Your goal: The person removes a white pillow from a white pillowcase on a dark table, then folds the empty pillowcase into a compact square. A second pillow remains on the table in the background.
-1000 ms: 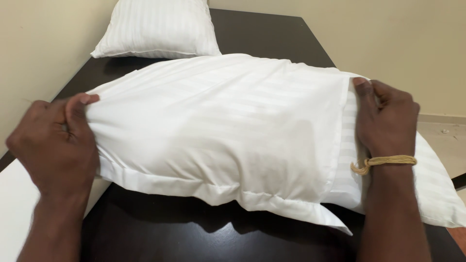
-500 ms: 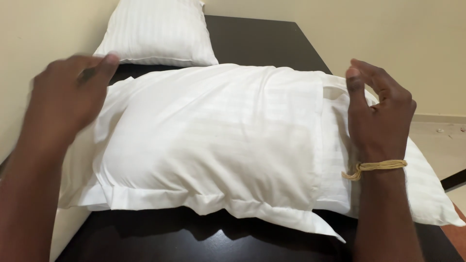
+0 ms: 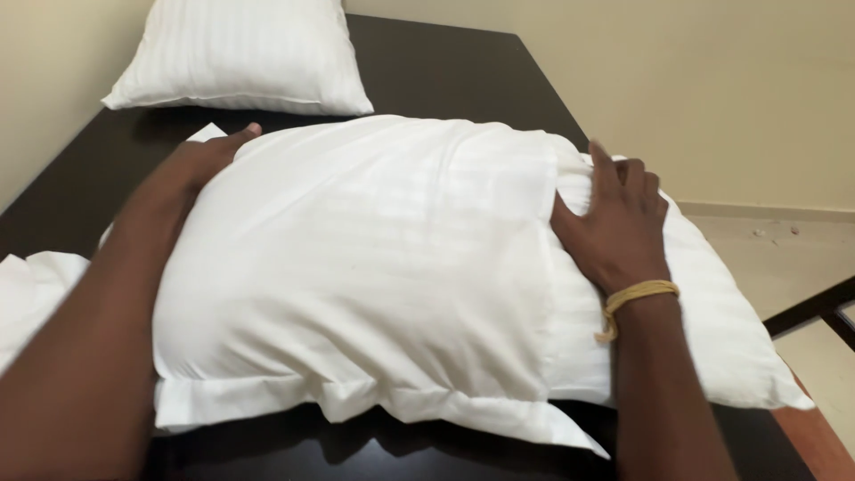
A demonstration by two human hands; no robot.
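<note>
A plump white pillow (image 3: 356, 276) in a striped white case lies across a dark table (image 3: 445, 71). My left hand (image 3: 200, 165) rests flat on the pillow's far left end, fingers stretched toward the back. My right hand (image 3: 614, 223), with a yellow thread band on the wrist, lies flat on the right side where the case's open edge meets the bare pillow end (image 3: 712, 321). Its fingers are spread and press on the cloth. Neither hand grips anything.
A second white striped pillow (image 3: 240, 53) lies at the far left of the table, against the beige wall. More white cloth (image 3: 31, 294) lies at the left edge. Tiled floor (image 3: 793, 249) and a dark frame piece (image 3: 815, 307) show on the right.
Both hands have let go of the pillowcase edges and now lie flat on the pillow. My left hand has moved from the near left corner to the far left end.
</note>
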